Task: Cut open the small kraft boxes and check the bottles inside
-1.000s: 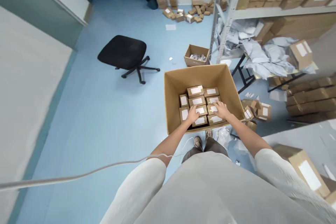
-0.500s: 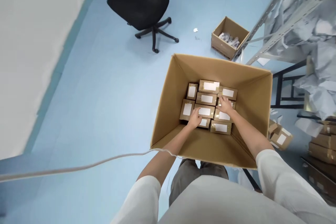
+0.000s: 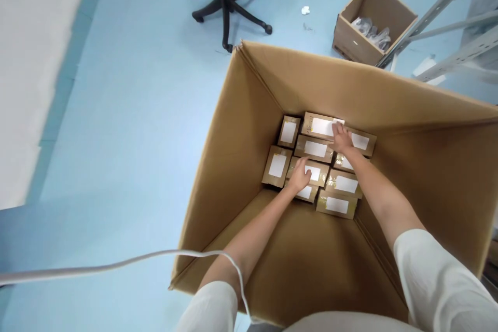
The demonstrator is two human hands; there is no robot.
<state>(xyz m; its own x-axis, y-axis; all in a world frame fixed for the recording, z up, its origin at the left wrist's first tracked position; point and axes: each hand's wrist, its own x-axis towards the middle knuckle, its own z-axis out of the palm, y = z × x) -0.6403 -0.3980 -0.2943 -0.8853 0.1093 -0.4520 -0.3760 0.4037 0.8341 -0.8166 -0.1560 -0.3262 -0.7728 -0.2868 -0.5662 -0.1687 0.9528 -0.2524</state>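
Note:
Both my arms reach down into a large cardboard carton [image 3: 223,155]. Several small brown boxes with white labels lie close together on its floor. My left hand [image 3: 300,176] rests on a labelled box [image 3: 321,172] in the middle of the group, thumb and fingers apart. Farther in, my right hand [image 3: 342,140] lies with fingers spread across the upper boxes, touching the label of the top box [image 3: 314,123]. Beside it on the right is another labelled box [image 3: 368,142], partly covered by the hand. Neither hand is gripping a box.
A black office chair [image 3: 225,0] stands on the blue floor beyond the carton. A smaller open carton [image 3: 354,39] holding plastic-wrapped items sits near a metal rack [image 3: 447,5]. A white cable [image 3: 136,258] runs from the left across my left arm.
My view has moved closer over the carton. My right hand has shifted from the right column of boxes toward the top middle box. My left hand stays on the middle boxes.

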